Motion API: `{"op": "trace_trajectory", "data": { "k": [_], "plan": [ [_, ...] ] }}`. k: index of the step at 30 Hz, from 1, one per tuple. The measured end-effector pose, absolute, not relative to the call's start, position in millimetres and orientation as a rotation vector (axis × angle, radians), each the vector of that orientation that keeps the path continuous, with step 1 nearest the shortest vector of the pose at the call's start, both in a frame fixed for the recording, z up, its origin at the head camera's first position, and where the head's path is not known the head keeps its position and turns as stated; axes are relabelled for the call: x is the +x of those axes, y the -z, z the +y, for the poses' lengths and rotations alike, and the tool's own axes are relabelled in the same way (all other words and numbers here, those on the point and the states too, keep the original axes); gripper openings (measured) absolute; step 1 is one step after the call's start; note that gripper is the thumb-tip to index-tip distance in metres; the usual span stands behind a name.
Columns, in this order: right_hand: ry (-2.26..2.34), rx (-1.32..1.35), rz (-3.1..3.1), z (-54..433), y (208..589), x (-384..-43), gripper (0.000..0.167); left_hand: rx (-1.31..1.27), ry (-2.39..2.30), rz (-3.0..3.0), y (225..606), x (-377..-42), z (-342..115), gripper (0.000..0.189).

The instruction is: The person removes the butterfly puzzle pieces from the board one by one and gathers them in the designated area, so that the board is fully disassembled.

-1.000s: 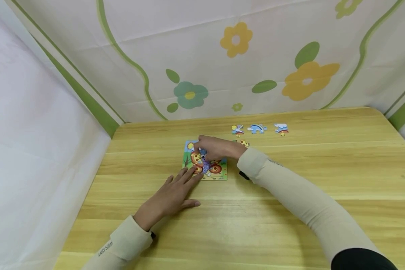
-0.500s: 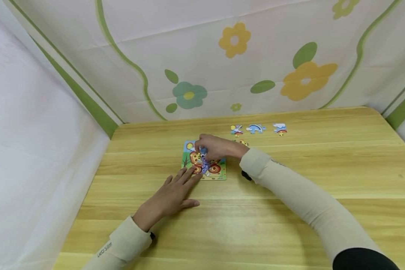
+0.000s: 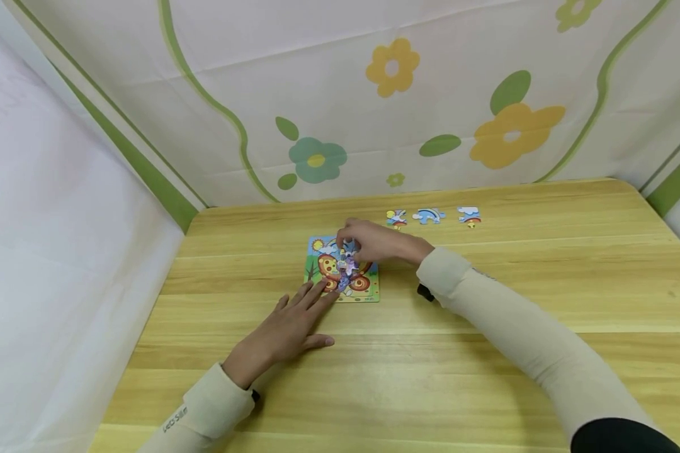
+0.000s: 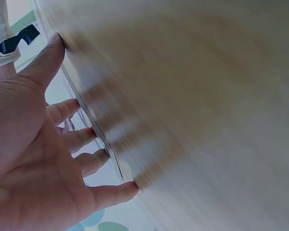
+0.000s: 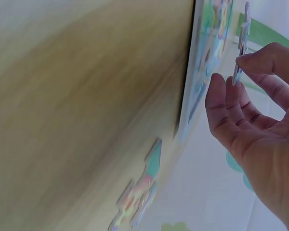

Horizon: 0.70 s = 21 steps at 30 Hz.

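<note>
In the head view, my right hand (image 3: 374, 242) is over the upper right of a small picture puzzle board (image 3: 311, 267). Thumb and fingers pinch a puzzle piece (image 5: 243, 38) with blue and purple print; the right wrist view shows it edge-on, apart from the board's face. My left hand (image 3: 283, 330) lies with fingers spread, its fingertips on the board's lower left edge. The left wrist view has those straight fingers (image 4: 89, 161) along the edge. Red-and-yellow round shapes show on the board; its upper right is partly hidden by my right hand.
Three loose puzzle pieces lie in a row near the table's back: a sun piece (image 3: 395, 217), a rainbow piece (image 3: 429, 216) and a cloud piece (image 3: 469, 214). Another loose piece (image 5: 135, 197) is on the table beside the board. A flower-printed curtain (image 3: 442, 107) stands behind the table.
My right hand has drawn up and right with the puzzle piece, which now sits tilted over the board. More of the board's top edge shows. My left hand has stayed put.
</note>
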State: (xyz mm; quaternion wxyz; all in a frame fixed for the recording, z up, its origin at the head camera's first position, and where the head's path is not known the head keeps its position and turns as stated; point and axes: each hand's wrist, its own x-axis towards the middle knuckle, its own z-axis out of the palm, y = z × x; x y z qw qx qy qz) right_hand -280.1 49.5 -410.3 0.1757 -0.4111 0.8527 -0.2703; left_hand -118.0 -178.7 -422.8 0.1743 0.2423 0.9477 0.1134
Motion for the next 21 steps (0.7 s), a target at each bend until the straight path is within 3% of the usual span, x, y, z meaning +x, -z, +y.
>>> {"op": "trace_trajectory", "data": {
  "k": [21],
  "plan": [
    [0.898,-1.031,2.494,132,405,-295,0.036,0.695,-0.346,2.695,422,-116,-181,0.079]
  ]
}}
